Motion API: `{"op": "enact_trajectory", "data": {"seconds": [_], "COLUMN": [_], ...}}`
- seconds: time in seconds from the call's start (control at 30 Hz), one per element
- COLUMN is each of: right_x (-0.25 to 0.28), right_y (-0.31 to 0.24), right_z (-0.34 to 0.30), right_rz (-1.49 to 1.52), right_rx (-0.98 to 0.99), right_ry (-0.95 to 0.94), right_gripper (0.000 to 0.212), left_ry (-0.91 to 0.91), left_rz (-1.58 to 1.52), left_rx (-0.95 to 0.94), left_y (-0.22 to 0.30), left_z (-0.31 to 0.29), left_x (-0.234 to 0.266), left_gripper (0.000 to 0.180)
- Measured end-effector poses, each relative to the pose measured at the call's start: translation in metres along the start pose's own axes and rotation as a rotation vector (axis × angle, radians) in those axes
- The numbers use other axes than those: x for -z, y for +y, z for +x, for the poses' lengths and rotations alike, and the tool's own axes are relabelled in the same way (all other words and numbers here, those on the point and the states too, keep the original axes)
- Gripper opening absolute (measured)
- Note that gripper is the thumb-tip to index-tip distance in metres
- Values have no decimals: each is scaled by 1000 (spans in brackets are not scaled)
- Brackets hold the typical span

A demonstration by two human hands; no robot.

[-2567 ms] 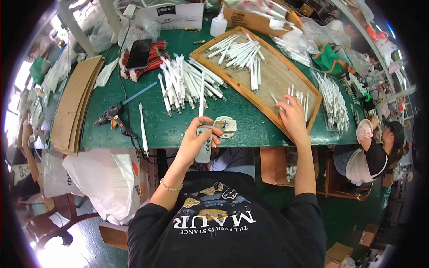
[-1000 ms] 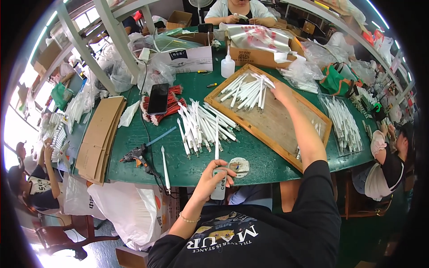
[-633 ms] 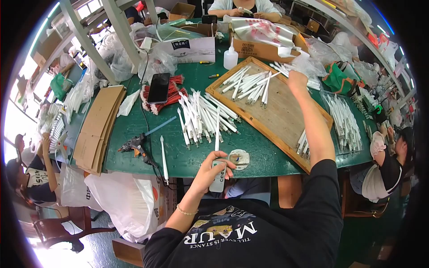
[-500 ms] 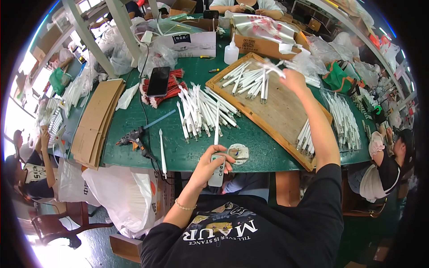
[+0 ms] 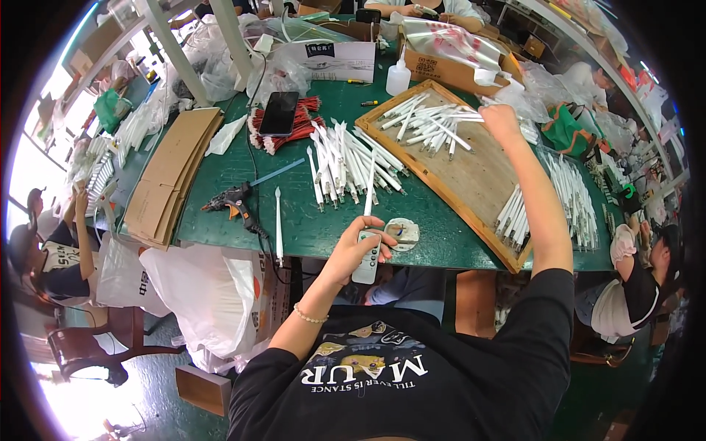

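My left hand is closed around a small white remote control with dark buttons, at the table's near edge. Just beyond it lies a white LED taper candle, beside a heap of similar candles. My right arm stretches across a wood-framed tray. At the tray's far right side, my right hand has curled fingers at the end of a white taper candle, over a pile of candles. Its fingertips are partly hidden. A round white piece sits by my left hand.
A hot glue gun and a single candle lie to the left. A black phone rests on red-wired parts. Flat cardboard, a white squeeze bottle and an open carton stand around. Other people sit on both sides.
My right hand has come down to the tray's pile with the candle, which was blurred in motion before. My left hand keeps the remote. The whole view has shifted slightly.
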State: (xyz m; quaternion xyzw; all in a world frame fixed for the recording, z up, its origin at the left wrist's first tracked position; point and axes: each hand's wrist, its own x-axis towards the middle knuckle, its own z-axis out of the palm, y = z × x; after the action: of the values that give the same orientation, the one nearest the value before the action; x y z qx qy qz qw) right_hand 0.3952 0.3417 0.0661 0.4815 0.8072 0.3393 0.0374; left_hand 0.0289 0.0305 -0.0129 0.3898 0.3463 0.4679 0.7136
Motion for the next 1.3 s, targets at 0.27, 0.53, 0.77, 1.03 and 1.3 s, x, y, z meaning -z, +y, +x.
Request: {"op": "enact_trajectory", "data": {"seconds": [0.27, 0.53, 0.77, 1.03, 1.3], "right_x": [-11, 60, 140, 155, 162], "right_y": [24, -45, -172, -228, -229], "right_z": [-12, -36, -111, -136, -147], "right_rz": [27, 1543, 1940, 2076, 1873], "right_rx": [-206, -610, -652, -630, -505], "right_ry": [-87, 57, -236, -93, -50], "right_gripper": [11, 31, 29, 29, 22], "left_ry": [-21, -22, 1, 13, 15], "left_rz": [-5, -1, -16, -2, -6], "left_rx": [17, 16, 38, 30, 28], "left_y": [2, 1, 1, 2, 0], "left_z": [1, 2, 3, 4, 2], "left_x": [-2, 0, 2, 1, 2], "left_gripper": [26, 26, 25, 27, 27]}}
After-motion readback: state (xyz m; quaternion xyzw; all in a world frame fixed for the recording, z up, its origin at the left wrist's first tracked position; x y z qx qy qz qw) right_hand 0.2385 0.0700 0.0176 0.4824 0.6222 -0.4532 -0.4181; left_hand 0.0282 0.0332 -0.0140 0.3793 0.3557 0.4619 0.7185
